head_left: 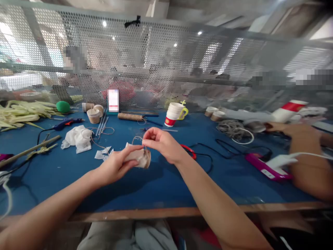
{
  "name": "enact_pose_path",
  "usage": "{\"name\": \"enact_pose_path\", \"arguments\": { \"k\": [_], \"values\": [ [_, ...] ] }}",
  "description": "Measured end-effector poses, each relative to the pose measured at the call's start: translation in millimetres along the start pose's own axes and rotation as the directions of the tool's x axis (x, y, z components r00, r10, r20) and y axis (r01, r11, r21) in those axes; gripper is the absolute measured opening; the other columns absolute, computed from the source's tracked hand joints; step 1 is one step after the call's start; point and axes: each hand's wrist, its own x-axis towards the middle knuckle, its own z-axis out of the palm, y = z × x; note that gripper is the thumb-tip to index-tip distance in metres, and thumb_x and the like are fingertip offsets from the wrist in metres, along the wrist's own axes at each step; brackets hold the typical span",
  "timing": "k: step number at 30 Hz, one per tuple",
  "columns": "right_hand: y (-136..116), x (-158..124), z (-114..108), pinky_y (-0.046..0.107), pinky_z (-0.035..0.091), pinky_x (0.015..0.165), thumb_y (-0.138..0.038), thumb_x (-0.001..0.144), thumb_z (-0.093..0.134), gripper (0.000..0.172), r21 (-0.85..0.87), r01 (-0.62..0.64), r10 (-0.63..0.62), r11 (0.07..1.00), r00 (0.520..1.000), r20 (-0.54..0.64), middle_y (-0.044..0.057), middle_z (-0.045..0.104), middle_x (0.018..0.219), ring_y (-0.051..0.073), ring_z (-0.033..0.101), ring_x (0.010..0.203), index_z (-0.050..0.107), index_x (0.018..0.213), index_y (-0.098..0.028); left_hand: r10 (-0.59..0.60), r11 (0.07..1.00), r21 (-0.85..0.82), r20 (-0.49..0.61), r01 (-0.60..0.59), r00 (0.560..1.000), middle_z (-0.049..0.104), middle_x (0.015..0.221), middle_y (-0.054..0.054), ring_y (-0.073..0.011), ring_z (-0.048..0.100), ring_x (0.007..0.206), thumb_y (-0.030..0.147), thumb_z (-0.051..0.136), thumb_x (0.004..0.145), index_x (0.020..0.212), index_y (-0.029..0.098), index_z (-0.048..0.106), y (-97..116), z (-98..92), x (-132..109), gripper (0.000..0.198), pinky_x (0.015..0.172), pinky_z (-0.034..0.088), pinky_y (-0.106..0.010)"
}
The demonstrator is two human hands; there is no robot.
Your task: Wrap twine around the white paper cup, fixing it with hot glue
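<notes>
We find the small pale cup (142,160) above the near middle of the blue table (161,198), lying on its side, rim end to the right. The left hand (113,166) grasps it, thumb below and fingers above, covering part of its wall. The right hand (163,144) pinches brown twine (136,138) between thumb and forefinger at the rim end; the exact contact is too small for us to confirm.

Just beyond the left hand we record a white scrap (102,154), partly hidden, then a crumpled white bag (78,137). Farther left: a blue glue gun (62,124), a green ball (62,106) and pale husks (19,113). Beyond the hands: twine-wrapped cups (93,116), a twine spool (130,117), a lit phone (113,100), and stacked white cups (175,111) beside a yellow handle (185,113).

To the right, the right forearm partly hides a red loop (191,151); black cable (209,163) trails toward a purple power strip (267,168). Another person's arm (307,149) occupies the far right. We note a perforated panel (156,52) closing off the far side.
</notes>
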Motion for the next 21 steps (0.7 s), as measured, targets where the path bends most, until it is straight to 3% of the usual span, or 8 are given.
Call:
{"name": "enact_pose_path", "arguments": {
  "k": [4, 9, 21],
  "values": [
    [-1.7, -4.6, -3.6, 0.027, 0.044, 0.074, -0.025, 0.066, 0.066, 0.017, 0.098, 0.072, -0.067, 0.993, 0.996, -0.053, 0.000, 0.064, 0.078, 0.010, 0.057, 0.073, 0.064, 0.080, -0.017, -0.079, 0.992, -0.105, -0.039, 0.074, 0.996, 0.063, 0.108, -0.007, -0.0166, 0.060, 0.086, 0.028, 0.045, 0.087, 0.120, 0.017, 0.045, 6.8, -4.4, -0.3, 0.035, 0.072, 0.048, -0.025],
    [-1.1, -7.9, -7.4, 0.030, 0.046, 0.077, -0.027, 0.064, 0.069, 0.017, 0.099, 0.079, -0.067, 0.992, 0.991, -0.114, 0.001, 0.067, 0.079, 0.012, 0.060, 0.074, 0.067, 0.078, -0.017, -0.109, 0.974, -0.206, -0.050, 0.097, 0.993, 0.063, 0.107, -0.006, -0.0147, 0.060, 0.083, 0.028, 0.046, 0.087, 0.118, 0.017, 0.047, 9.9, -6.1, 1.2, 0.033, 0.071, 0.048, -0.023],
    [1.6, -7.7, -4.7, 0.028, 0.046, 0.076, -0.023, 0.065, 0.068, 0.011, 0.051, 0.026, -0.020, 0.998, 0.993, -0.114, 0.000, 0.068, 0.076, 0.012, 0.060, 0.073, 0.068, 0.075, -0.018, 0.016, 0.996, -0.089, -0.035, -0.019, 0.999, 0.065, 0.099, -0.005, -0.0174, 0.060, 0.083, 0.026, 0.042, 0.088, 0.119, 0.017, 0.047, 9.4, -5.4, -3.8, 0.033, 0.065, 0.046, -0.023]
  ]
}}
